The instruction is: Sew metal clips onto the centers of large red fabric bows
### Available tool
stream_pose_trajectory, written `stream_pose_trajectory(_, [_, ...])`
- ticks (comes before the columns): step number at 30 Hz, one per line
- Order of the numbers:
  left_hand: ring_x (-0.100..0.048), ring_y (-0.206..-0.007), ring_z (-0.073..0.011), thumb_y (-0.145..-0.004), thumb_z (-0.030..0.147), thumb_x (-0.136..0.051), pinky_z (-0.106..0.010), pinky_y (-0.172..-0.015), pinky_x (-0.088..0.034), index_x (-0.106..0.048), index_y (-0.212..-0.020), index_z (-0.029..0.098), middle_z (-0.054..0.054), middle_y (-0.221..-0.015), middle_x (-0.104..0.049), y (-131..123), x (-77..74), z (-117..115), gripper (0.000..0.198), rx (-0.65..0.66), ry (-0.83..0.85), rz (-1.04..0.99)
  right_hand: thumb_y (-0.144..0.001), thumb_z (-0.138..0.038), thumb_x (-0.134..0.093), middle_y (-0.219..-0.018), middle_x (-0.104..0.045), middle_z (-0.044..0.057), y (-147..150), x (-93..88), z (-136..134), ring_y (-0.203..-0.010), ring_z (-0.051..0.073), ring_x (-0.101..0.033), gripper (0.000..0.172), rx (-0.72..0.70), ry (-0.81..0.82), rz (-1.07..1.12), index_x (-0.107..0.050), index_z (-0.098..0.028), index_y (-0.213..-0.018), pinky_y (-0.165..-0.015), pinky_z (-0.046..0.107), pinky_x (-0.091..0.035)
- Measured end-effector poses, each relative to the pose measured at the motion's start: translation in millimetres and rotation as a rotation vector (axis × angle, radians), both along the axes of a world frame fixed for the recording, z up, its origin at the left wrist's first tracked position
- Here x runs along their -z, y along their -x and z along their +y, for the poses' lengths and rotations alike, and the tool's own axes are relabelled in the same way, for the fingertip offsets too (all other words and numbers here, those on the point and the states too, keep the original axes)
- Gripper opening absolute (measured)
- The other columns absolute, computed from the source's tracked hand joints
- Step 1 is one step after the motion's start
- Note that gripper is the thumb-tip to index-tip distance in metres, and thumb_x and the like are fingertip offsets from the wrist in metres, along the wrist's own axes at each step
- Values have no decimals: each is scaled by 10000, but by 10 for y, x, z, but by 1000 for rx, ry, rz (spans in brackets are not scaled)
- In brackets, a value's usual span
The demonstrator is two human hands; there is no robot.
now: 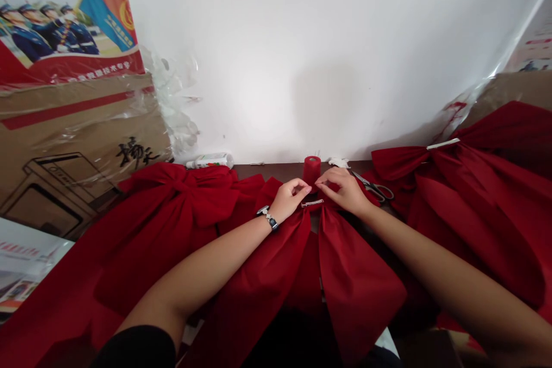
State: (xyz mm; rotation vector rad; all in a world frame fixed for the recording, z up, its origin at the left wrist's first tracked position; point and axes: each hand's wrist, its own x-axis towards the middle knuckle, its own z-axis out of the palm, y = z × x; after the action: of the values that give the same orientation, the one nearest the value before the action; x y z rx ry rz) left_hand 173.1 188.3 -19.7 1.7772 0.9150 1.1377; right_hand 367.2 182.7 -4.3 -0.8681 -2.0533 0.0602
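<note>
My left hand (294, 197) and my right hand (340, 188) face each other with a small gap between them. Thumb and forefinger are pinched together on each, and whatever lies between them is too small to make out. Right behind the fingertips a spool of red thread (311, 170) stands upright. Below the hands lies a red fabric bow (357, 276) with its two tails spreading toward me. A metal pin clip (312, 203) rests across the top of this bow, just under my fingers.
Scissors (379, 190) lie right of my right hand. Another red bow (181, 190) is at left, and one with a pale clip (443, 144) at right. A white bottle (211, 160) lies by the wall (250, 57). A cardboard box (86, 149) stands at left.
</note>
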Motion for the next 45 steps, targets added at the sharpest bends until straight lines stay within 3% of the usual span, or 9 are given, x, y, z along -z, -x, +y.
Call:
stream_pose_trajectory(4, [-442, -544, -71, -796, 387, -604, -179, -461, -299, -560, -774, 168, 18, -649, -524, 59, -161, 15, 224, 9, 119, -180, -863, -292, -556, -1100, -549, 101, -10, 32, 26, -1048, 237, -547, 137, 76, -35, 129, -671, -221, -888, -955, 412, -414])
stream_pose_trajectory(8, [-567, -675, -109, -759, 368, -614, -178, -475, -364, -483, -780, 188, -29, -808, -631, 230, -451, 106, 223, 3, 162, -503, -843, -352, -580, -1410, -361, 103, 20, 133, 90, -1280, 287, -418, 220, 54, 171, 178, -672, -236, -1006, -1085, 469, -330])
stream_pose_trajectory(13, [-636, -975, -177, -781, 358, -576, -263, -740, -490, -416, -806, 213, -54, -969, -694, 526, -729, 263, 218, 4, 102, -663, -838, -379, -595, -1422, -385, 94, 73, 282, 200, -1333, 279, -390, 391, -127, 398, 55, -628, -265, -1211, -1123, 450, -304])
stream_pose_trajectory(18, [-564, -1172, -178, -839, 309, -531, -324, -932, -450, -394, -792, 213, -56, -1238, -624, 731, -851, 341, 174, -43, -20, -767, -831, -310, -604, -1410, -366, 103, 91, 320, 241, -1314, 269, -411, 387, -59, 412, 68, -636, -257, -1213, -1141, 440, -288])
stream_pose_trajectory(24, [-630, -811, -127, -816, 356, -576, -320, -846, -481, -410, -801, 230, 6, -877, -659, 864, -891, 423, 209, -107, 59, -829, -829, -244, -585, -1396, -362, 96, 81, 303, 228, -1327, 258, -391, 409, -83, 413, 41, -618, -263, -1236, -1150, 439, -276])
stream_pose_trajectory(28, [-477, -542, -74, -784, 292, -612, -226, -656, -448, -433, -787, 224, 46, -656, -534, 857, -870, 455, 191, -128, 124, -812, -816, -230, -588, -1421, -347, 88, 76, 330, 241, -1333, 267, -383, 411, -39, 391, 48, -626, -269, -1224, -1153, 449, -263])
stream_pose_trajectory(34, [-452, -593, -75, -778, 263, -623, -198, -600, -391, -508, -760, 196, 19, -724, -520, 789, -860, 419, 134, -169, 89, -762, -769, -169, -579, -1389, -378, 107, -61, 384, 390, -1323, 273, -398, 478, 134, 347, 72, -617, -222, -1242, -1129, 410, -313])
stream_pose_trajectory(40, [-441, -636, -80, -761, 254, -622, -174, -602, -342, -582, -749, 196, 23, -723, -528, 782, -842, 419, 72, -438, 27, -560, -730, -140, -594, -1476, -272, 123, -198, 426, 489, -1387, 401, -205, 555, 440, 269, -62, -593, -246, -1274, -1109, 556, -246])
stream_pose_trajectory(45, [-489, -560, -79, -744, 248, -574, -197, -606, -345, -497, -721, 180, 40, -597, -510, 783, -831, 433, 106, -345, 45, -608, -717, -190, -626, -1366, -373, 168, -152, 301, 337, -1255, 443, -331, 473, 604, 143, -25, -617, -257, -1185, -936, 592, -380])
